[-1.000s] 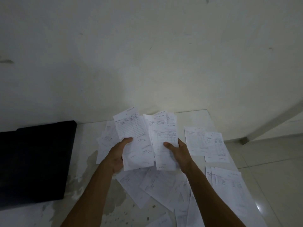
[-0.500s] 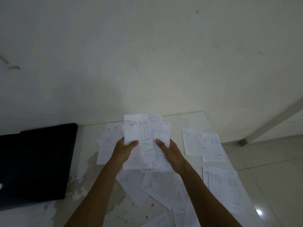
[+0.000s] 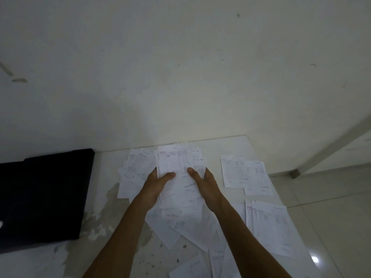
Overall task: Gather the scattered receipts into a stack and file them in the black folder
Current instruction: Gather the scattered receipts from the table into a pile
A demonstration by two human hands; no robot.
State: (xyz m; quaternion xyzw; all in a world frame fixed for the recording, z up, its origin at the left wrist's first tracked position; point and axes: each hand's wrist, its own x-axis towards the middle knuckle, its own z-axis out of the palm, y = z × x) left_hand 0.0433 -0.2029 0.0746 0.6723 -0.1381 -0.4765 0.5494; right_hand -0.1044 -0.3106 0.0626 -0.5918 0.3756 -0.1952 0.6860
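Receipt stack (image 3: 178, 177) squared; loose receipts (image 3: 247, 173) around.

You held a bundle of receipts (image 3: 178, 183) upright between both hands, its sheets roughly squared, the front one printed with a ruled table. Your left hand (image 3: 154, 187) gripped the left edge with the thumb across the front; your right hand (image 3: 204, 187) gripped the right edge likewise. More receipts (image 3: 246, 173) lay scattered flat and overlapping on the white table (image 3: 230, 143) beneath and to the right. The black folder (image 3: 44, 195) lay closed on the table's left side, apart from the papers.
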